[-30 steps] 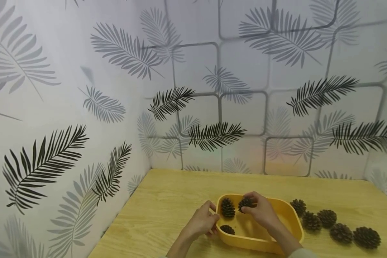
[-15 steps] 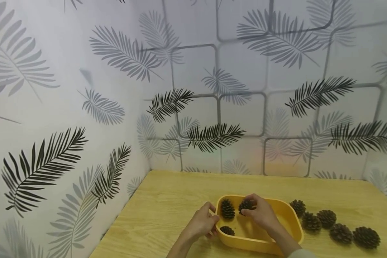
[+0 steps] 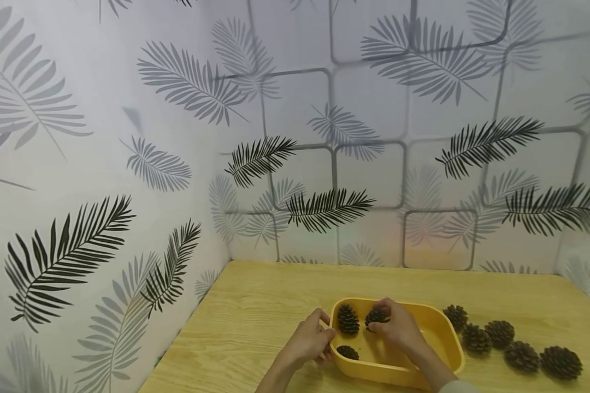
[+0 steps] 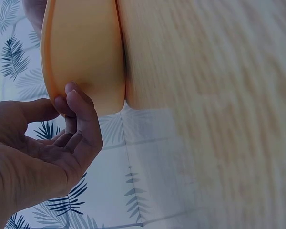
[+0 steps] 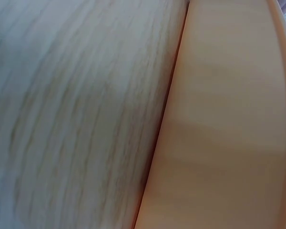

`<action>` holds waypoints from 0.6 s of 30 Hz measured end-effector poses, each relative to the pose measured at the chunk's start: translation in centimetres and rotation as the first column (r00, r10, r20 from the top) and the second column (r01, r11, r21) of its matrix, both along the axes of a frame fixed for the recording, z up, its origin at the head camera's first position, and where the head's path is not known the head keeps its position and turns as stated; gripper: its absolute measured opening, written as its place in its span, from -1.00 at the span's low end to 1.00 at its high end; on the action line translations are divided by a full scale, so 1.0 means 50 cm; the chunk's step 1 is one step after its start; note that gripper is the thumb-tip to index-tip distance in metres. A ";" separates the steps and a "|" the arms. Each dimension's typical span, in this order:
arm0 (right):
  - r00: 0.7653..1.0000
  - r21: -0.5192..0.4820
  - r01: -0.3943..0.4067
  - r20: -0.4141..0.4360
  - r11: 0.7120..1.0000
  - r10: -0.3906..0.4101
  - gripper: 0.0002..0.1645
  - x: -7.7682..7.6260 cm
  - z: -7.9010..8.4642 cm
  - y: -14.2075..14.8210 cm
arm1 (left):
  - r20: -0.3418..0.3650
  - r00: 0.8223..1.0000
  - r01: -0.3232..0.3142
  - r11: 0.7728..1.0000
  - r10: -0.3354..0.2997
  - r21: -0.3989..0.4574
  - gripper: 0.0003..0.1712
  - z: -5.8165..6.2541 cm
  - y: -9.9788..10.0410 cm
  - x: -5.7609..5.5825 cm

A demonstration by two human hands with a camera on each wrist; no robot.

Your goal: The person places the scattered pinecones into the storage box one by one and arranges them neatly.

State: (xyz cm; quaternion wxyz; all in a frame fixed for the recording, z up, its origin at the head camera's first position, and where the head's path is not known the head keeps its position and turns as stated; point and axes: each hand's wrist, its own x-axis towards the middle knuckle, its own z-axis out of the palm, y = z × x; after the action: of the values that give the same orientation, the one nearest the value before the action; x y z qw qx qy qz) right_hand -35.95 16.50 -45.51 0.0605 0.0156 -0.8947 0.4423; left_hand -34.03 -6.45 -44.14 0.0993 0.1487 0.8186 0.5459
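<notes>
A yellow-orange plastic bin [image 3: 373,371] rests on the wooden table. My left hand [image 3: 311,339] pinches the bin's left end at the rim, thumb on one side and fingers on the other; the left wrist view shows this hand [image 4: 62,138] against the bin's wall [image 4: 88,52]. Inside the bin my right hand [image 3: 398,326] holds a pine cone [image 3: 375,316], partly hidden by the fingers. One pine cone [image 3: 348,320] lies at the bin's back left, another [image 3: 347,352] at its front left. The right wrist view shows the bin's side [image 5: 224,119] but hardly any of the hand.
Right of the bin, several pine cones [image 3: 499,333] lie in a loose row on the table [image 3: 255,305]. The nearest one [image 3: 455,317] sits close by the bin's right end. Behind and to the left stand leaf-patterned curtains [image 3: 300,174].
Both hands stay nearly where they were, the right one still holding the pine cone inside the bin. The cone is slightly lower in the picture than a second ago.
</notes>
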 end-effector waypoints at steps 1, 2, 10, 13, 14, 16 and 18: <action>1.000 0.005 0.000 -0.001 1.000 0.000 -0.51 0.000 -0.001 0.000 | 0.000 1.000 -0.001 1.000 0.001 -0.001 -0.80 -0.001 0.000 0.000; 1.000 0.008 0.000 -0.001 1.000 0.000 -0.51 0.000 -0.002 0.000 | 0.002 1.000 0.000 1.000 0.000 -0.002 -0.80 0.000 0.000 0.001; 0.999 0.006 -0.022 -0.027 1.000 0.022 -0.52 0.010 0.001 0.002 | 0.021 1.000 0.005 1.000 -0.005 0.007 -0.81 0.004 0.003 0.005; 0.999 0.010 -0.023 -0.035 1.000 0.023 -0.51 0.015 0.004 0.002 | 0.016 1.000 0.001 1.000 -0.001 0.011 -0.81 0.003 0.004 0.003; 0.999 0.016 -0.023 -0.034 1.000 0.023 -0.51 0.015 0.005 0.002 | 0.014 1.000 0.000 1.000 0.000 0.010 -0.81 0.003 0.004 0.003; 0.999 0.018 -0.024 -0.029 1.000 0.025 -0.51 0.016 0.007 0.002 | 0.011 1.000 -0.001 1.000 0.001 0.009 -0.81 0.002 0.003 0.002; 0.999 0.017 -0.028 -0.023 0.999 0.028 -0.50 0.016 0.008 0.003 | 0.011 1.000 -0.004 1.000 0.004 0.007 -0.81 0.001 0.003 0.002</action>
State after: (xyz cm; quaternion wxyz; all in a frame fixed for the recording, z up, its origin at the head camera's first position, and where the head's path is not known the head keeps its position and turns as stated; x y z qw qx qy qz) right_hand -35.15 16.66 -45.13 0.0647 0.0339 -0.8973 0.4352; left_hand -33.93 -6.32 -44.11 0.1024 0.1445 0.8165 0.5495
